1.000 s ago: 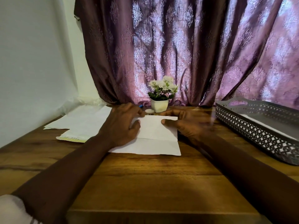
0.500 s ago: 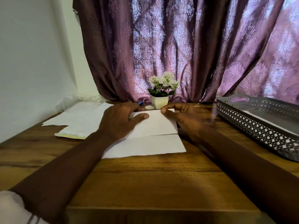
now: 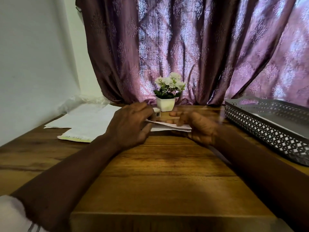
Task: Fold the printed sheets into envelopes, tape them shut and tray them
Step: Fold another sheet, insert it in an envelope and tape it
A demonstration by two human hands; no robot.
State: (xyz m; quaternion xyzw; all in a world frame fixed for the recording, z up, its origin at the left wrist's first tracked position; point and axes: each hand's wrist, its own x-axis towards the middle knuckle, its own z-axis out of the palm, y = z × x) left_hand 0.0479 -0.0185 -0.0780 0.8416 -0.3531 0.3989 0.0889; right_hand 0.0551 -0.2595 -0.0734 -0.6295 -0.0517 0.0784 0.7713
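Observation:
A folded white sheet (image 3: 168,127) lies between my hands, raised a little off the wooden table (image 3: 167,164) and seen almost edge-on. My left hand (image 3: 130,124) grips its left end with the thumb under and the fingers over it. My right hand (image 3: 197,127) holds the right end, fingers curled round the paper. A stack of printed sheets (image 3: 87,123) lies flat at the left. The grey perforated tray (image 3: 267,129) stands at the right with a white sheet inside.
A small white pot of white flowers (image 3: 167,96) stands behind my hands, with a small tape roll (image 3: 157,113) beside it. A purple curtain (image 3: 184,47) hangs at the back and a white wall closes the left. Crumpled clear plastic (image 3: 80,102) lies by the wall.
The near flap of the sheet has been folded up, so the paper is now a narrow strip. Both hands have taken hold of its ends and lifted it off the table.

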